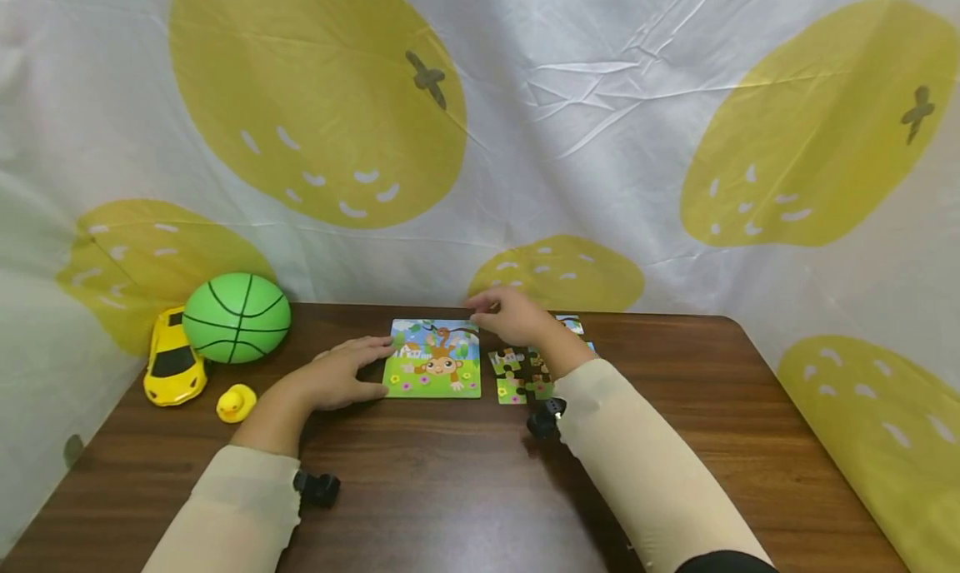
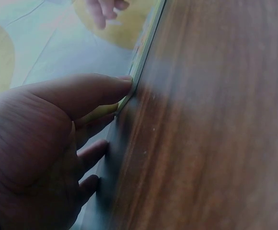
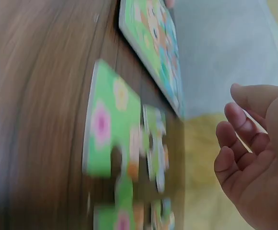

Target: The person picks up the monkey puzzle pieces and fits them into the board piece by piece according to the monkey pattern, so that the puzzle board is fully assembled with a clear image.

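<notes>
A square picture puzzle board [image 1: 438, 381] with a monkey among flowers lies on the table. My left hand [image 1: 341, 376] rests at its left side, thumb on the near-left corner and fingertips along the left edge. In the left wrist view the thumb [image 2: 93, 91] touches the board's rim. My right hand [image 1: 513, 316] hovers over the board's far-right corner, fingers loosely bent with nothing between them; the right wrist view shows the hand [image 3: 254, 148] raised off the table. Several loose puzzle pieces [image 1: 512, 391] lie right of the board, partly hidden by the right forearm.
At the left of the brown table [image 1: 420, 490] are a green ball [image 1: 237, 318], a yellow toy car [image 1: 172, 373] and a yellow rubber duck [image 1: 236, 404]. A white curtain [image 1: 570, 165] with yellow fruit prints hangs behind the table's far edge.
</notes>
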Demonstrator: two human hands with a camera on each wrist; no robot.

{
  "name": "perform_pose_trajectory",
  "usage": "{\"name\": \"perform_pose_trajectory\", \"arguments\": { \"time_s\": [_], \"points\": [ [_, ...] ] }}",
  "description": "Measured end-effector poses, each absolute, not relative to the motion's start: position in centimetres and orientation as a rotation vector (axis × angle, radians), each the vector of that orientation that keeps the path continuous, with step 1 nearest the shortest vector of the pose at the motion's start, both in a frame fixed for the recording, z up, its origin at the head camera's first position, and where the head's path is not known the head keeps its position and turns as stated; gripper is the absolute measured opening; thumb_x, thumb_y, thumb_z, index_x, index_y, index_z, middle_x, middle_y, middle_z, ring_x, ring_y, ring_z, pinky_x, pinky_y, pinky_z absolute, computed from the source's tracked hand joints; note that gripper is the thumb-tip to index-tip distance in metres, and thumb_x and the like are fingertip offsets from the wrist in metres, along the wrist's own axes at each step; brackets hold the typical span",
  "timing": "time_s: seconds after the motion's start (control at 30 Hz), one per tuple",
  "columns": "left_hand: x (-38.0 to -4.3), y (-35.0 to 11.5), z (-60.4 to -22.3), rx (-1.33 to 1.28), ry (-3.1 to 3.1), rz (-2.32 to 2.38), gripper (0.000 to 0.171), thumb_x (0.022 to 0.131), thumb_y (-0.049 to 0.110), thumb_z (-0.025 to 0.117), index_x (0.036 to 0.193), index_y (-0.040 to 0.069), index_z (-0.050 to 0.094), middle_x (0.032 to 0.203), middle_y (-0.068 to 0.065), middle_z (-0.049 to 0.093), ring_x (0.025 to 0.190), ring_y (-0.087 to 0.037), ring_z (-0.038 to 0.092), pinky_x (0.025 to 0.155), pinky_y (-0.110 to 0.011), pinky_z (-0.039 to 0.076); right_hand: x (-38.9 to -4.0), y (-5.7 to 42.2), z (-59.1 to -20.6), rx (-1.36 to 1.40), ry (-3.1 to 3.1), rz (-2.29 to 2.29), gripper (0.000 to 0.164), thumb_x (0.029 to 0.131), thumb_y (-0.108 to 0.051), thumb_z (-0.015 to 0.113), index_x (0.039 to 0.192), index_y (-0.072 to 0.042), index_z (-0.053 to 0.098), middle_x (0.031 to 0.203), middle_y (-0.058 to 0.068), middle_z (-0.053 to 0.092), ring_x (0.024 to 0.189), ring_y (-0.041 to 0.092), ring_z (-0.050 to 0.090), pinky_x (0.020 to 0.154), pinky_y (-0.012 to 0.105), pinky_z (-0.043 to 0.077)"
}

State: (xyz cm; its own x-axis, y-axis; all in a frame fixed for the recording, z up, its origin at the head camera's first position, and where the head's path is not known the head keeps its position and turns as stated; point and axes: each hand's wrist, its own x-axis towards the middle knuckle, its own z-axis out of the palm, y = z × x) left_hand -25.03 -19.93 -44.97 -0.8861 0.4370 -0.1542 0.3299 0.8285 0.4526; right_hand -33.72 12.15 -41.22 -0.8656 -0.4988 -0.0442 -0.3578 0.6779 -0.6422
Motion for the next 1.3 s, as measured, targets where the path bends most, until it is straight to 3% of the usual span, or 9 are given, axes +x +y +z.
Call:
{"name": "perform_pose_trajectory", "arguments": {
  "time_s": [0.23,0.57,0.9,1.07,1.3],
  "points": [
    [-24.8,-19.9,-44.8,0.579,2.759,0.614,0.076,0.099,0.046,0.071,0.164,0.014,0.047,0.176,-0.008,0.036,0.163,-0.045,0.027,0.123,-0.080,0.023,-32.5,17.2,-40.6,-0.569,2.727,-0.975,0.040,0.108,-0.033,0.065,0.144,-0.016,0.069,0.132,0.009,0.069,0.107,0.027,0.065,0.085,0.041,0.056],
    [-25.0,-19.8,-45.0,0.574,2.750,0.602,0.076,0.100,0.047,0.071,0.164,0.015,0.046,0.176,-0.008,0.035,0.164,-0.045,0.026,0.124,-0.079,0.022,-32.9,24.1,-41.2,-0.426,2.773,-0.993,0.042,0.108,-0.029,0.064,0.146,-0.012,0.067,0.130,0.014,0.070,0.112,0.031,0.070,0.083,0.035,0.055],
    [-25.3,-19.9,-45.4,0.572,2.756,0.606,0.076,0.099,0.047,0.072,0.164,0.015,0.047,0.176,-0.007,0.035,0.164,-0.044,0.027,0.124,-0.078,0.022,-34.1,27.3,-42.9,-0.384,2.851,-0.911,0.040,0.105,-0.020,0.068,0.142,-0.004,0.068,0.135,0.020,0.071,0.131,0.040,0.063,0.109,0.057,0.050],
    [-25.2,-19.8,-45.3,0.590,2.762,0.615,0.074,0.100,0.045,0.072,0.163,0.015,0.048,0.176,-0.008,0.036,0.163,-0.044,0.028,0.124,-0.078,0.023,-34.6,27.9,-43.5,-0.328,2.833,-0.900,0.042,0.103,-0.021,0.070,0.141,-0.005,0.068,0.145,0.021,0.066,0.141,0.043,0.055,0.119,0.060,0.043],
    [-25.1,-19.9,-45.3,0.585,2.768,0.609,0.075,0.099,0.046,0.072,0.163,0.014,0.047,0.176,-0.009,0.036,0.164,-0.044,0.027,0.124,-0.078,0.023,-35.1,28.0,-44.0,-0.283,2.809,-0.920,0.044,0.100,-0.021,0.074,0.142,-0.008,0.068,0.150,0.022,0.063,0.144,0.045,0.052,0.121,0.060,0.041]
  ]
}}
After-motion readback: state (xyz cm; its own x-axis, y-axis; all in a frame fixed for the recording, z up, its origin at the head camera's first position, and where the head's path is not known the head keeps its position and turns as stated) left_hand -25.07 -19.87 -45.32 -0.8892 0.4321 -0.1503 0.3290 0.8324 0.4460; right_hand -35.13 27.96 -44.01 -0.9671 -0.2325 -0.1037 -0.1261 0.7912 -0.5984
